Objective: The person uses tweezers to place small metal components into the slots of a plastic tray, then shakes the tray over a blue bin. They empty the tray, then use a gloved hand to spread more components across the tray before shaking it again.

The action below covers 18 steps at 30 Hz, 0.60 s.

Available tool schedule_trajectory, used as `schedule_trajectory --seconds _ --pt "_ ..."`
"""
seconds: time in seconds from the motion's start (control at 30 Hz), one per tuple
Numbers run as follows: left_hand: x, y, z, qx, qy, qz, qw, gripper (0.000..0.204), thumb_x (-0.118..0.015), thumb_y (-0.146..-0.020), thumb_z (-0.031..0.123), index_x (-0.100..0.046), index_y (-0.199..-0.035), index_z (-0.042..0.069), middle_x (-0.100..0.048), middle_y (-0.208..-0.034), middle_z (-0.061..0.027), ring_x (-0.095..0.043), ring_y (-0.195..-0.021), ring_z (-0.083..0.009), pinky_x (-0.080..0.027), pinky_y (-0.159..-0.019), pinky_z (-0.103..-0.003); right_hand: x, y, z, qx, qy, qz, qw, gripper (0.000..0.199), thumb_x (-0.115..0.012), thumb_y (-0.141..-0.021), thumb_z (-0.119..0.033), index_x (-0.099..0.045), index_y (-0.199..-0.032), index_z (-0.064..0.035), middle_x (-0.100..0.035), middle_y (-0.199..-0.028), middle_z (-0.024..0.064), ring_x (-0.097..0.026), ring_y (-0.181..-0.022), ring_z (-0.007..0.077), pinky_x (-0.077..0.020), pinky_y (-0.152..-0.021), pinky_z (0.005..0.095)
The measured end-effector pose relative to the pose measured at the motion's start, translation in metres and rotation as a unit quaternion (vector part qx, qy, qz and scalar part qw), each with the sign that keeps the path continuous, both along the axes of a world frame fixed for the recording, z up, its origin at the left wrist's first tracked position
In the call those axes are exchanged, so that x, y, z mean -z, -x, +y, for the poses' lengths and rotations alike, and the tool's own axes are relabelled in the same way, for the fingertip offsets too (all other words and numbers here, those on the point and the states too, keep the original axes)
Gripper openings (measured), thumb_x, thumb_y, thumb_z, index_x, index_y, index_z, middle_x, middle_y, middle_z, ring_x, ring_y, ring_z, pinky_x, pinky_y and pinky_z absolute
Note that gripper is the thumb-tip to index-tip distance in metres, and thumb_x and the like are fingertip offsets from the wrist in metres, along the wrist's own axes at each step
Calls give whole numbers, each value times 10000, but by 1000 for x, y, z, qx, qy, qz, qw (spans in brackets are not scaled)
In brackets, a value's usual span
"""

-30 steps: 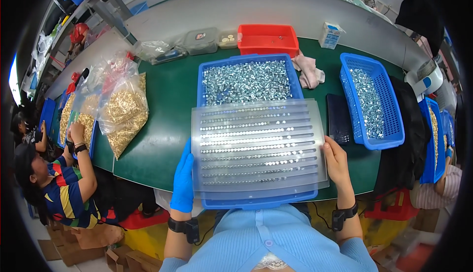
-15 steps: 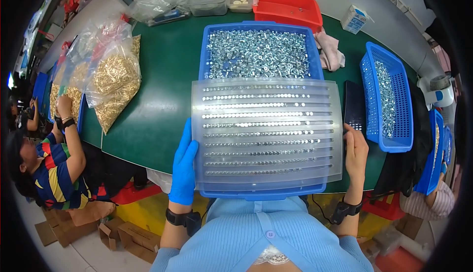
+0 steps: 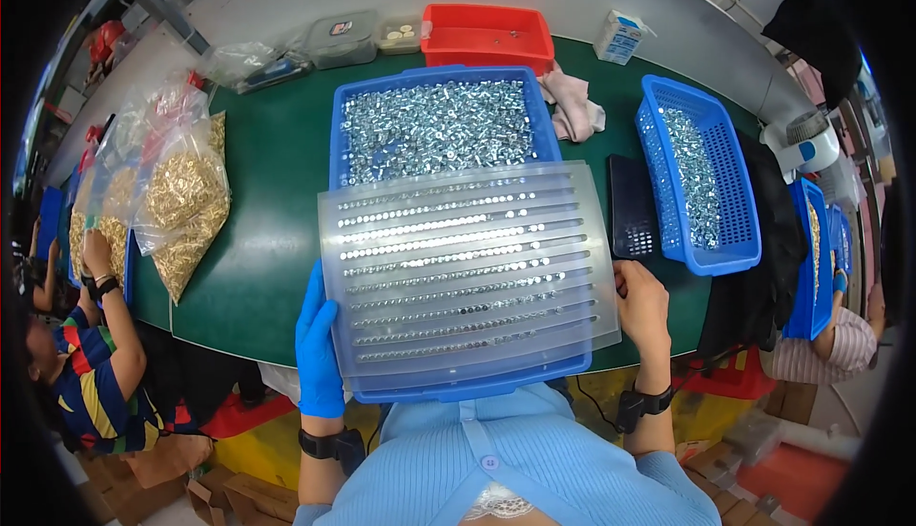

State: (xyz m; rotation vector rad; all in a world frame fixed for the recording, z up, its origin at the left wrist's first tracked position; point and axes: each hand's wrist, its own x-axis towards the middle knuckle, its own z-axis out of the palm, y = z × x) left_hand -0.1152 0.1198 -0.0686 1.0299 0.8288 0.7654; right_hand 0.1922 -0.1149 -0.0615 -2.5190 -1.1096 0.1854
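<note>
a green work table (image 3: 277, 173) runs under a grey ledge, with other people seated at its left and right ends. in the head view, a small white and blue carton (image 3: 618, 37) stands on the far edge beside a red bin (image 3: 487, 35); clear bags of brass-coloured parts (image 3: 186, 206) lie at the left. a blue tray (image 3: 434, 125) of silvery parts sits at centre, a blue basket (image 3: 701, 178) to its right. over the tray's near half lies a clear ridged plate (image 3: 463, 273) lined with small parts. the left hand (image 3: 318, 345), in a blue glove, grips its left edge, fingers curled under; the bare right hand (image 3: 642, 305) clasps its right edge.
</note>
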Motion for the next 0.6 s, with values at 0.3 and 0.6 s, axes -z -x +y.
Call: schedule_trajectory --seconds 0.3,0.6 --pt "-4 -3 -5 0 -15 -9 1000 559 -465 -876 138 -296 -1388 -8 -341 -1414 -116 -365 -1269 -225 -285 -1055 -328 -9 -5 -21 88 -68 49 993 103 -636 -782 -87 -565 -813 -19 -575 -671 102 -564 -585 247 -443 -544 331" --pt "-9 -5 -9 7 4 -48 999 540 -450 -882 111 -299 -1387 -9 -351 -1405 -112 -369 -1261 -212 -295 -1048 -318 -29 -4 -31 130 -325 103 931 65 -621 -816 -31 -575 -840 9 -531 -625 3 -499 -557 58 -383 -483 189"
